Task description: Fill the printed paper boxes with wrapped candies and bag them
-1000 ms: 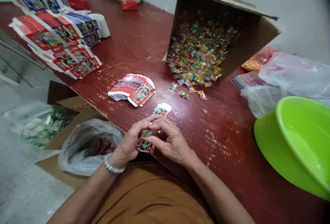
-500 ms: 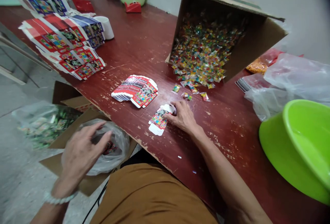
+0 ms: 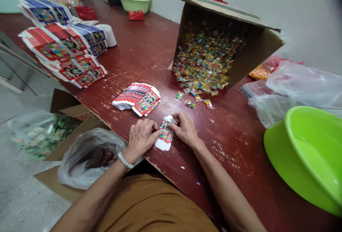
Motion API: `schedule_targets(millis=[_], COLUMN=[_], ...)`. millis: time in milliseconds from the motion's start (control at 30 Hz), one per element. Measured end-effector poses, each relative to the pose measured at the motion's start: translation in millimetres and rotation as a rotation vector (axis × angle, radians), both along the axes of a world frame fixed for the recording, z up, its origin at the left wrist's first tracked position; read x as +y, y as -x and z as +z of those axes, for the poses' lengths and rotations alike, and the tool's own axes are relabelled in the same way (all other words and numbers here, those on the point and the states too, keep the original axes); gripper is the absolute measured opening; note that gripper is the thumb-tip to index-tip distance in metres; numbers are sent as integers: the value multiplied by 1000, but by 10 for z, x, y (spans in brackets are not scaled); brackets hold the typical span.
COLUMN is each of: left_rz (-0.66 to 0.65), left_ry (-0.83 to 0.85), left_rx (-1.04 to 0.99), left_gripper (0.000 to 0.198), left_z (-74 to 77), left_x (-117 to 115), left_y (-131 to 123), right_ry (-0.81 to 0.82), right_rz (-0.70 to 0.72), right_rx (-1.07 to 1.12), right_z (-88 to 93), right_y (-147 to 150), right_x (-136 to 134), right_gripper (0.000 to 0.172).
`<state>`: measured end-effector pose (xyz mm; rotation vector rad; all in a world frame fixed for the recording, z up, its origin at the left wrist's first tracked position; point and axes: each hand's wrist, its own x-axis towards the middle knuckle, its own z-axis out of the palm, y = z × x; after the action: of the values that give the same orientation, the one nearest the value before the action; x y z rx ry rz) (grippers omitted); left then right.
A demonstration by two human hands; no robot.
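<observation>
A small printed candy box (image 3: pixel 166 136), red with colourful pictures and white flaps, lies on the worn red table before me. My right hand (image 3: pixel 184 128) pinches its upper right side between thumb and fingers. At its left edge is my left hand (image 3: pixel 144 134), fingers curled and thumb touching the box. A fanned stack of flat candy boxes (image 3: pixel 139 98) rests just beyond my left hand. Several wrapped candies (image 3: pixel 190 104) lie past my right hand, in front of a tipped cardboard carton (image 3: pixel 256 52) filled with more of them.
Bundled flat boxes (image 3: pixel 64 47) are piled at the left beside a white cup (image 3: pixel 108 35). A bright green basin (image 3: pixel 301 153) stands at right near clear plastic bags (image 3: pixel 296 86). Below the table edge sits an open carton lined with a plastic bag (image 3: pixel 77 161).
My left hand has come from over the lined carton to the small candy box on the table. My right hand has stayed at the box.
</observation>
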<state>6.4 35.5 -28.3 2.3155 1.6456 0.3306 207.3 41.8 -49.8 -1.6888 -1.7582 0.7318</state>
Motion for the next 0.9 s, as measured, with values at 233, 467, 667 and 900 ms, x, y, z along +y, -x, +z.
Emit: schedule_targets(millis=[233,467,667,900], left_rz=[99,44,-272,-303], left_ry=[280,502,1065,1118], left_rx=[-316,-860,-993,-961], left_gripper=[24,27,45,40], left_z=[152,221,452,437], left_x=[56,27,183,182], left_y=[-22,-16,39,75], right_ry=[-78,-158,-308,-178], right_rz=[94,59,300,434], right_rx=[-32,253,198,217], right_z=[30,259,708,875], right_y=[20,-39,-21,32], right_x=[-32,65,21,-61], right_gripper=[29,8,8,9])
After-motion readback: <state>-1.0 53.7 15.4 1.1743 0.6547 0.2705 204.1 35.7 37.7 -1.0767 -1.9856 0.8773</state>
